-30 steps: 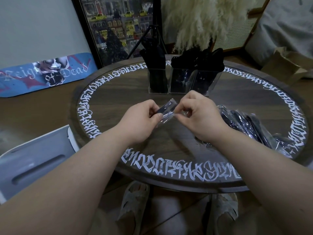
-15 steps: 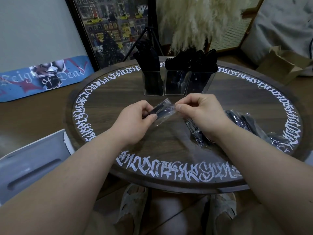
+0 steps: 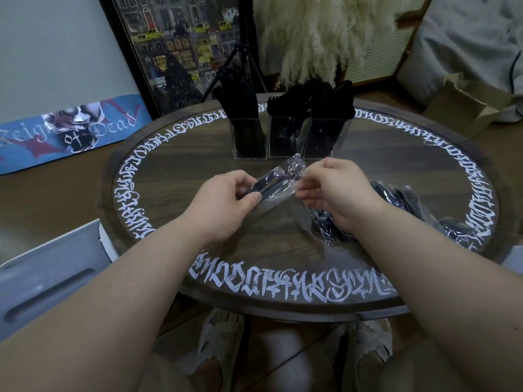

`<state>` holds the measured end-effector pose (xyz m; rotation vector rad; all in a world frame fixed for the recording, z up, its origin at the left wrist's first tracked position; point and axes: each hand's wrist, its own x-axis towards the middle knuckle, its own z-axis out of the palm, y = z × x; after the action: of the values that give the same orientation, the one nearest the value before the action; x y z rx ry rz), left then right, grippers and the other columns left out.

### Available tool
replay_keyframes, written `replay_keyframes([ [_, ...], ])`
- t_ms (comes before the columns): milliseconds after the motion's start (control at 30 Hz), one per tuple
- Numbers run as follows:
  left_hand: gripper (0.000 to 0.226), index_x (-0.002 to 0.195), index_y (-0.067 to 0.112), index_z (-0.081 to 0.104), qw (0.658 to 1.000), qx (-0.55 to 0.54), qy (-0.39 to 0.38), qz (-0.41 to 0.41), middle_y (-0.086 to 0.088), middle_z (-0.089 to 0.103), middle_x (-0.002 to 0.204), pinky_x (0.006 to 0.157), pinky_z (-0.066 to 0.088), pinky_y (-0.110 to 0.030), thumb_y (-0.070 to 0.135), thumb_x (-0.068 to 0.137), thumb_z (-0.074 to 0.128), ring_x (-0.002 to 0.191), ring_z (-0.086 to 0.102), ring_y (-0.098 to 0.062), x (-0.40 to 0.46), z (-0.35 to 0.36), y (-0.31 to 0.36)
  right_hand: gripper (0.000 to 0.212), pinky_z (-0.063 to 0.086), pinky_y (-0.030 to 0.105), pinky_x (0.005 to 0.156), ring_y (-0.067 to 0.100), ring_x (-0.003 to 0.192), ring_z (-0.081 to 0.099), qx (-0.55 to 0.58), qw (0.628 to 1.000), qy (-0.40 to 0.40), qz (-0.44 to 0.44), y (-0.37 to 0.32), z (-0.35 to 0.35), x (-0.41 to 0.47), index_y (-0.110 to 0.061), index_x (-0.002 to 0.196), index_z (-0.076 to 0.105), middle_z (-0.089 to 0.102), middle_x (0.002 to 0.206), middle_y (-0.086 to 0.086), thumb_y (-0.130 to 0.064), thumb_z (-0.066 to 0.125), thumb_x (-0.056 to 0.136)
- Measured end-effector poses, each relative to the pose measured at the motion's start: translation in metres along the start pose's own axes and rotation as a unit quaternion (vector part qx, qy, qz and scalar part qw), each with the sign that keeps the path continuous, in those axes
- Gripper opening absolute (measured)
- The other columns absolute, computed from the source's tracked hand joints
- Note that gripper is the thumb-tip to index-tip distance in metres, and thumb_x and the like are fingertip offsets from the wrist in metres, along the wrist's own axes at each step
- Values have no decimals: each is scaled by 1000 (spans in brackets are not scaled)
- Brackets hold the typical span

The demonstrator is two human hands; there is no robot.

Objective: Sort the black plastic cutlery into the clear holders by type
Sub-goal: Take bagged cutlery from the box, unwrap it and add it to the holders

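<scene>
Cutlery in a clear wrapper [image 3: 278, 184] hangs between both hands over the table's [image 3: 175, 176] middle, long axis running near-left to far-right. Left hand [image 3: 226, 202] pinches the covered handle end; right hand [image 3: 334, 190] pinches the loose film — about equally near. Three clear holders [image 3: 285, 137] stand just beyond, and more wrapped pieces [image 3: 404, 205] lie right.

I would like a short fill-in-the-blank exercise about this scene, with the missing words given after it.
1. Both hands hold one clear ____ wrapper with black cutlery inside.
2. ____ clear holders stand in a row behind the hands.
3. More wrapped cutlery lies beside the ____ hand.
4. The table top is ____ in shape.

Missing words: plastic; three; right; round
</scene>
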<state>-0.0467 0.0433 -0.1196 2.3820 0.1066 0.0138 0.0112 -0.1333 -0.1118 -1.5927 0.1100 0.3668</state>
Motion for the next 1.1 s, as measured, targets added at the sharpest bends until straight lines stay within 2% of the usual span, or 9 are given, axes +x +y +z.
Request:
replay_keyframes([
  [133, 6, 95, 31, 60, 1000, 12, -4, -13, 11, 61, 74, 60, 35, -19, 27, 91, 61, 71, 54, -3, 0, 1, -1, 14, 41, 21, 56, 20, 64, 54, -147, 987, 54, -28, 7, 0, 4, -15, 79, 51, 59, 75, 3, -5, 58, 85],
  [200, 5, 95, 30, 60, 999, 18, 0, -26, 12, 62, 76, 61, 36, -19, 27, 91, 62, 74, 57, -4, 1, 1, -2, 11, 32, 21, 59, 17, 73, 50, -353, 899, 134, -221, 5, 2, 0, -17, 82, 53, 52, 84, -3, -9, 60, 83],
  [267, 6, 95, 30, 59, 999, 35, 6, -39, 10, 64, 82, 64, 38, -22, 29, 90, 62, 80, 59, -9, 2, 1, -4, 5, 33, 21, 65, 17, 78, 51, -372, 804, 148, -439, -1, 6, -8, -13, 82, 60, 54, 86, 0, -7, 60, 81],
  [333, 6, 95, 29, 60, 998, 43, 10, -47, 7, 65, 84, 65, 40, -25, 31, 90, 63, 81, 60, -11, 3, 0, -5, 7, 46, 27, 70, 18, 77, 56, -379, 775, 83, -499, 1, 11, -11, -11, 86, 67, 61, 85, 2, -9, 61, 82],
  [433, 3, 94, 29, 61, 999, 29, 2, -43, 8, 65, 82, 64, 42, -26, 31, 92, 59, 76, 59, -11, 0, 0, -2, 19, 49, 34, 83, 19, 88, 60, -464, 819, -2, -337, 11, 13, -8, -16, 104, 70, 65, 95, 0, -16, 56, 91],
  [533, 12, 95, 29, 61, 999, 19, -8, -29, 10, 64, 86, 63, 40, -23, 26, 97, 50, 77, 57, -7, -1, -2, 1, 24, 47, 31, 91, 16, 97, 60, -391, 886, 48, -246, 9, 12, -2, -20, 110, 68, 67, 103, -2, -17, 51, 93],
  [767, 11, 93, 31, 60, 1000, -9, -2, -28, 13, 66, 80, 61, 37, -15, 22, 96, 53, 74, 60, -1, -2, -5, 0, 18, 41, 28, 56, 12, 57, 50, -214, 970, -4, -111, 5, 11, 2, -20, 77, 73, 60, 59, -8, -12, 60, 86],
  [933, 19, 84, 35, 60, 1000, -17, -25, -7, 12, 67, 75, 54, 38, -8, 21, 96, 54, 62, 58, 6, -4, -3, 2, 24, 38, 18, 50, 5, 55, 48, -108, 988, -84, -65, 2, 12, 2, -17, 77, 72, 62, 58, -9, -6, 56, 91],
  [1100, 11, 90, 34, 64, 1000, 12, 0, -13, 13, 67, 83, 68, 44, -18, 25, 93, 59, 78, 61, -2, -3, -2, 0, 21, 46, 22, 56, 8, 61, 57, -184, 975, -93, -80, 5, 10, 4, -20, 79, 72, 66, 70, -1, -8, 59, 90],
])
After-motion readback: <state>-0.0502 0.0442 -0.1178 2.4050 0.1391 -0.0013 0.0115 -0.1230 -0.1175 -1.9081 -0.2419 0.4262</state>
